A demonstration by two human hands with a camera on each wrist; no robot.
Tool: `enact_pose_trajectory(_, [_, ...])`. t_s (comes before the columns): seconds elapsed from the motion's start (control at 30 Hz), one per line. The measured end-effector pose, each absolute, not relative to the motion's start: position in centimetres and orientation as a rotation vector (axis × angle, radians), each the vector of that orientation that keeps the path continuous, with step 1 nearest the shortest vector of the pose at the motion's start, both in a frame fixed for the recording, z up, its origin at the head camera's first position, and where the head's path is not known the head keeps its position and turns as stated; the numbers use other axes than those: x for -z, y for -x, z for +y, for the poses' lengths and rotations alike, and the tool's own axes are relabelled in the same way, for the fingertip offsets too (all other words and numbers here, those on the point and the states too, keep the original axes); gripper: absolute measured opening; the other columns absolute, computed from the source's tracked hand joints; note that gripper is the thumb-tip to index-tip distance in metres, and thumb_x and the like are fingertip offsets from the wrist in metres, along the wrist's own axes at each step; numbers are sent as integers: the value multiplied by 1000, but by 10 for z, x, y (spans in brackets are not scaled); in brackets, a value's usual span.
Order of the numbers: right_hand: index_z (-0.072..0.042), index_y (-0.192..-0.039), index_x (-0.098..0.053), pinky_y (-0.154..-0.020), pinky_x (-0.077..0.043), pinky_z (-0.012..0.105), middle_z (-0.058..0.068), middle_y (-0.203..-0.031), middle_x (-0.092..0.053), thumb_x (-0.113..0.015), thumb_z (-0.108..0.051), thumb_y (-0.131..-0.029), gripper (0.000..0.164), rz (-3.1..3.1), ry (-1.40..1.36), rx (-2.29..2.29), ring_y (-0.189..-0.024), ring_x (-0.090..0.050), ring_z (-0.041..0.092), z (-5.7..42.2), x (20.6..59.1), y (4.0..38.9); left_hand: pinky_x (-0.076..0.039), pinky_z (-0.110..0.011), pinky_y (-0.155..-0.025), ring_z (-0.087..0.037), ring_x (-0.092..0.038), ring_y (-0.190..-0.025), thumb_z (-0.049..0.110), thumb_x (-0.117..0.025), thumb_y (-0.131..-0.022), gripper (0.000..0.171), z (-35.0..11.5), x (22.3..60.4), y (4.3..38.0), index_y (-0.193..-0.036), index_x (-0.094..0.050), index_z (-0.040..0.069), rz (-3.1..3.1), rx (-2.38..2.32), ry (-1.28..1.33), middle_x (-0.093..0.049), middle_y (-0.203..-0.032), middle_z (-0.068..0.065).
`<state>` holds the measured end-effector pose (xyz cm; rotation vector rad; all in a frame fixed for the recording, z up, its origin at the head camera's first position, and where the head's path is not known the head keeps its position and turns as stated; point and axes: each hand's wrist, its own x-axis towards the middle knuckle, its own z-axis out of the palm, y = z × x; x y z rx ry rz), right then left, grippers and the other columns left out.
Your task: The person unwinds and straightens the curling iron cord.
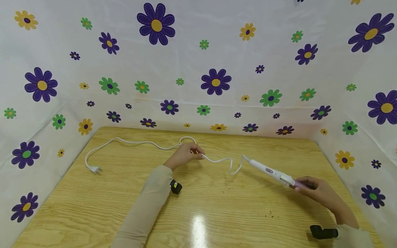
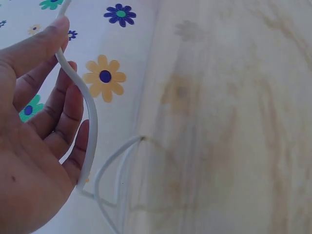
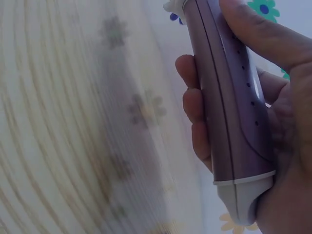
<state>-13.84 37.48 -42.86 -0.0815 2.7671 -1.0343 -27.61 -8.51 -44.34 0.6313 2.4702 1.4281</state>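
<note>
A white and purple hair straightener (image 1: pixel 269 171) slants over the right half of the table, its corded end toward the middle. My right hand (image 1: pixel 321 193) grips it by the purple end. In the right wrist view the fingers wrap round the purple body (image 3: pixel 222 97), and a white tip (image 3: pixel 246 197) sticks out below them. My left hand (image 1: pixel 185 155) pinches the white cord (image 1: pixel 217 161) between thumb and fingers near the table's middle. Seen from the left wrist, the cord (image 2: pixel 90 112) runs down along the curled fingers, with a loop beneath. Between both hands the cord bends in a loose coil.
The cord's far part curves left over the wooden table (image 1: pixel 223 206) to a plug (image 1: pixel 95 169) at the left. A small cord loop (image 1: pixel 187 137) lies behind my left hand. Flower-printed sheets (image 1: pixel 186 62) close off the back and sides. Small dark specks (image 1: pixel 271 215) lie near the front right.
</note>
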Motion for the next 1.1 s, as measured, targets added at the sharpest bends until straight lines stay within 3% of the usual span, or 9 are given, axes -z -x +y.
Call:
enact_pose_trajectory(0.3, [-1, -121, -60, -68, -43, 21, 12, -109, -62, -69, -27, -89, 42, 2836, 143, 879, -82, -48, -2, 392, 439, 145, -41, -26, -64, -15, -51, -78, 20, -75, -84, 11, -80, 452, 281, -92, -75, 13, 2502, -1419, -601, -61, -92, -3])
enact_pose_trajectory(0.5, [0, -122, -60, -69, -43, 21, 20, -113, -63, -69, -29, -89, 45, 2873, 158, 804, -84, -49, -2, 407, 442, 152, -40, -25, -61, -15, -49, -73, 19, -75, -85, 11, -79, 456, 284, -92, -75, 12, 2480, -1427, -597, -62, -89, -4])
enact_pose_trajectory(0.67, [0, -124, -58, -74, -46, 28, 24, -117, -61, -67, -34, -91, 48, 2901, 120, 703, -91, -54, 13, 414, 441, 162, -41, -25, -62, -14, -50, -72, 20, -74, -85, 10, -78, 458, 284, -92, -74, 12, 2500, -1414, -587, -65, -91, -3])
enact_pose_trajectory(0.87, [6, -125, -55, -84, -46, 51, 33, -122, -56, -63, -32, -94, 50, 2911, 126, 715, -106, -55, 42, 415, 443, 171, -42, -26, -64, -16, -49, -77, 20, -74, -86, 11, -75, 459, 283, -92, -74, 11, 2524, -1392, -589, -62, -97, -5])
enact_pose_trajectory(1.1, [6, -121, -60, -80, -47, 54, 35, -117, -58, -66, -20, -92, 40, 3015, 204, 638, -104, -56, 48, 415, 445, 182, -42, -24, -62, -14, -49, -75, 17, -74, -85, 10, -75, 463, 283, -91, -73, 10, 2503, -1357, -624, -61, -95, -5])
